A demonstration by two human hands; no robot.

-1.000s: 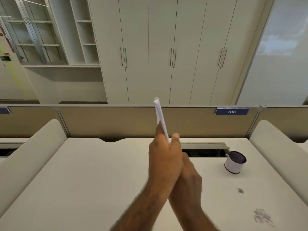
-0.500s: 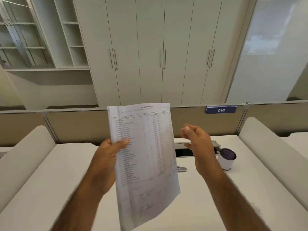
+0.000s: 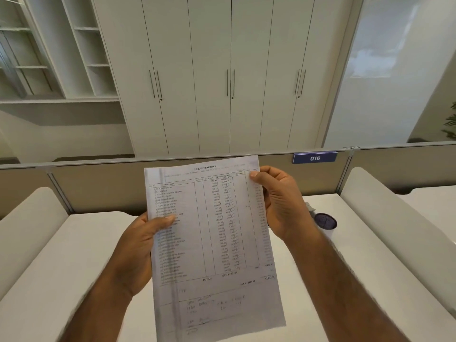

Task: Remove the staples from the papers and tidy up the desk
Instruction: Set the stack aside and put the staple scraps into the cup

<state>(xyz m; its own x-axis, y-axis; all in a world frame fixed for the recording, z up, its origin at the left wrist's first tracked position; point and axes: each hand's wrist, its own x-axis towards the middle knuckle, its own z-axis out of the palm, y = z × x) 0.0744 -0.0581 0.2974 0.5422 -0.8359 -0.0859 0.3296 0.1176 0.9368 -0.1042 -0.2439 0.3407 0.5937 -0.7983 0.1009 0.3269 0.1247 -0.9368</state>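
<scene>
Your left hand [image 3: 138, 245] and right hand [image 3: 281, 201] are both closed in a pinch, thumbs in front, fingers curled behind what they hold. Largest below them is the desk [image 3: 61, 280], pale and broad. Above it, clear of the surface, the papers [image 3: 214, 243] are held up facing you: left hand at the middle of the left edge, right at the top right corner (a staple's usual home, I'd judge, though none is clear enough to see). Smallest, a white cup [image 3: 327, 223] stands on the desk just behind your right wrist.
</scene>
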